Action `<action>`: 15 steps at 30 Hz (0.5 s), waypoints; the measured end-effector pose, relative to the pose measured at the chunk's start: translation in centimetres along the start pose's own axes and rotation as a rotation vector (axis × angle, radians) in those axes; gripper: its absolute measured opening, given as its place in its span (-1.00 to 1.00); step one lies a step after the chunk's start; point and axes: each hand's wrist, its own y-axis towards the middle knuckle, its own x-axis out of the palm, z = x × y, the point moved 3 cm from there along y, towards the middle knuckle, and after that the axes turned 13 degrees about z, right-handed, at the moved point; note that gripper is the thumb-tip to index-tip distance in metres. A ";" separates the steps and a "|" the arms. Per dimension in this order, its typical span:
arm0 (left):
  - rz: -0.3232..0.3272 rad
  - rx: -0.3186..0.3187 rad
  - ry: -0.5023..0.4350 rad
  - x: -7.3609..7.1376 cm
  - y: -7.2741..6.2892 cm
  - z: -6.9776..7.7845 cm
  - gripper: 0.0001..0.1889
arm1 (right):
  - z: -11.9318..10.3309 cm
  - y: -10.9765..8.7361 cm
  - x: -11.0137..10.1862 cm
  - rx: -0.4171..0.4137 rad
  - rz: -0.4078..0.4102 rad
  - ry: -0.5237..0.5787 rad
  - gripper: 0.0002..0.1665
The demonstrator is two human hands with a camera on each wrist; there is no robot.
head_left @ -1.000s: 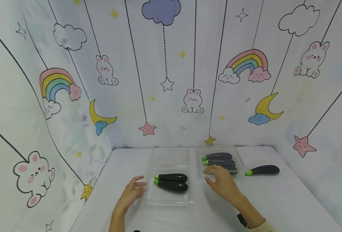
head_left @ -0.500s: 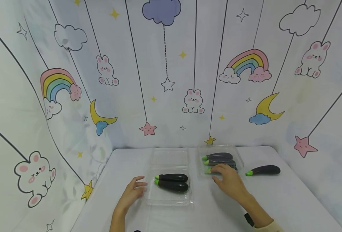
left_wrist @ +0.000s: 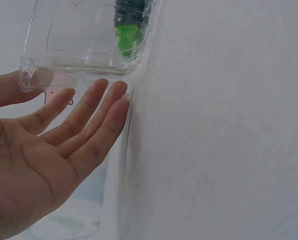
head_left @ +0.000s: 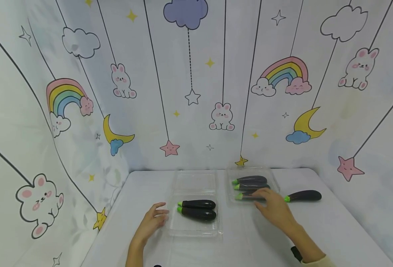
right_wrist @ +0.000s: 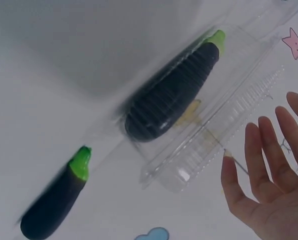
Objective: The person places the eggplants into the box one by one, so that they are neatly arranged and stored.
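Observation:
In the head view, two dark eggplants (head_left: 199,214) with green caps lie in an open clear plastic container (head_left: 194,231). My left hand (head_left: 149,221) rests at that container's left side, fingers loosely extended; in the left wrist view the thumb (left_wrist: 19,87) shows partly through the plastic. Three more eggplants (head_left: 249,180) lie under the lid of a second clear container (head_left: 250,171), back right. My right hand (head_left: 276,209) is over its front right corner, fingers bent loosely, holding nothing. The right wrist view shows the right hand (right_wrist: 269,195) beside the ribbed container edge.
A loose eggplant (head_left: 304,195) lies on the white table (head_left: 240,244), right of the second container. The open container's lid (head_left: 194,181) lies folded back behind it. A white printed curtain (head_left: 196,148) stands along the table's back and sides.
My right hand has moved rightward along the second container's front, uncovering the front eggplant's green cap and part of its body. My left hand has kept its place.

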 end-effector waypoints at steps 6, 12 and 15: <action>-0.003 0.003 -0.008 0.0 0.1 0.0 -0.47 | 1.1 -0.2 -0.8 0.013 0.028 -0.006 -0.65; 0.000 0.002 -0.001 0.0 0.1 0.0 -0.48 | 2.0 -0.4 -1.5 0.032 0.024 -0.025 -0.67; 0.001 0.006 0.004 0.0 0.1 0.0 -0.48 | 2.4 -0.4 -1.8 0.039 0.030 -0.038 -0.68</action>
